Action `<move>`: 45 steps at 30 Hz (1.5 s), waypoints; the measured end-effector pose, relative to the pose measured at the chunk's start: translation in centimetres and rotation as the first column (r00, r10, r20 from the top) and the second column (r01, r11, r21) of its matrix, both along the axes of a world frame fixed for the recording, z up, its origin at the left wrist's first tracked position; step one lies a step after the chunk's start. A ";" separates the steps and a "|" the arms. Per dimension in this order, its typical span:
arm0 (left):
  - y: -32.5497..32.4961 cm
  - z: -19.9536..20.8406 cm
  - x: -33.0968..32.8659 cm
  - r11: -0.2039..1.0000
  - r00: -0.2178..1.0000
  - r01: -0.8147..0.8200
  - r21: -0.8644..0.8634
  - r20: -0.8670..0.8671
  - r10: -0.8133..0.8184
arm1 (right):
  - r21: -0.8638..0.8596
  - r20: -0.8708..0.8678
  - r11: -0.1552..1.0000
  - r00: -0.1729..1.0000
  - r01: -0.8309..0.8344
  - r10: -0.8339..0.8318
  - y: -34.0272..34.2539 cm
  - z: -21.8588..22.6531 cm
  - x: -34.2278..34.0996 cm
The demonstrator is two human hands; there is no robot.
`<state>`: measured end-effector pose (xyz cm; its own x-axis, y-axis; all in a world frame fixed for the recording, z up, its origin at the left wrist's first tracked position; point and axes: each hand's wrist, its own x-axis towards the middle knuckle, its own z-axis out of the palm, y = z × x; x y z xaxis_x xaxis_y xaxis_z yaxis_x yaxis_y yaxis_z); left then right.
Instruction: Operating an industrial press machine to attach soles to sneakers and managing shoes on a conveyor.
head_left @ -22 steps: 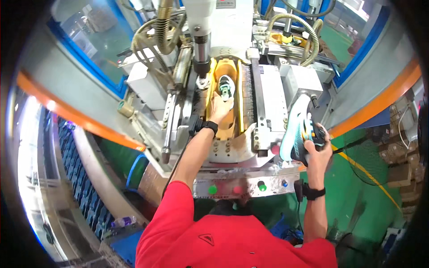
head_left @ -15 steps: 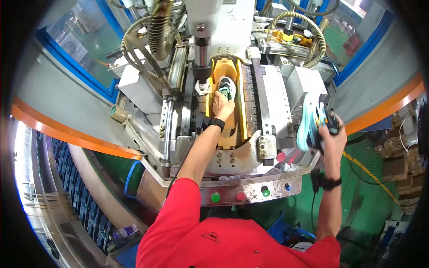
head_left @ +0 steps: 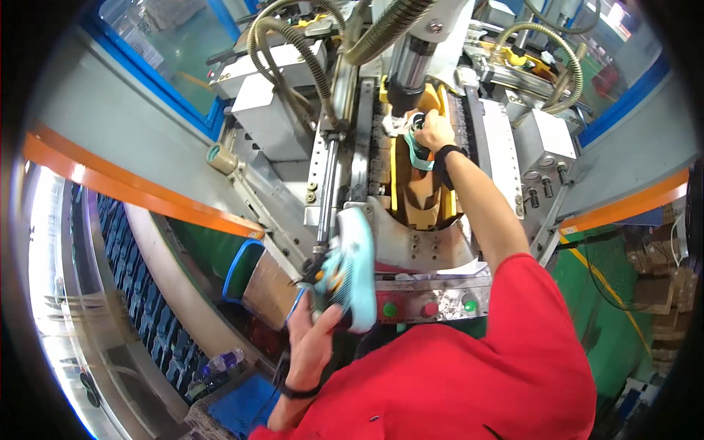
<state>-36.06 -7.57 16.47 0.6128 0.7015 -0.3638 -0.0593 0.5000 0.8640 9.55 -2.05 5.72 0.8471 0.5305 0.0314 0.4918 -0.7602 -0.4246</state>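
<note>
My left hand is closed round the heel end of a sneaker with a pale blue sole. It holds the shoe up in front of the machine's left side, slightly blurred. Inside the machine's yellow-walled trough, my right hand is closed on the upper of another sneaker, black with teal at the end nearer me. My fingers hide part of that shoe. Just left of the hand, a dark press cylinder points down above the trough.
Green and red push buttons line the machine's front panel. Ribbed hoses arch over the left side. A conveyor with dark blue pads runs at far left, near a plastic bottle. Orange-edged guards flank the machine.
My left hand has left the trough and now holds a sneaker at the lower left. My right hand has moved from the right side into the trough. The view has shifted.
</note>
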 end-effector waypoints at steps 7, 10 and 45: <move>-5.4 0.7 -10.0 0.822 0.816 -0.559 0.113 -0.105 0.569 | 0.094 0.002 0.995 1.000 0.023 -0.023 1.3 -2.5 -3.5; -7.8 0.1 -10.9 0.761 0.760 -0.643 0.088 -0.054 0.648 | 0.286 0.265 0.914 0.941 -0.287 0.212 -4.0 0.5 -9.5; -15.7 -2.3 -11.1 0.634 0.635 -0.765 -0.110 0.035 0.772 | 0.921 0.263 0.203 0.915 -0.332 0.306 -1.7 27.3 -1.6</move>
<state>-47.12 -23.25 14.20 -0.1087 0.9024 -0.4170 -0.5128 0.3085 0.8012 7.92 -3.76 33.02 0.6062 0.3375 0.7201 0.6057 0.3909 -0.6931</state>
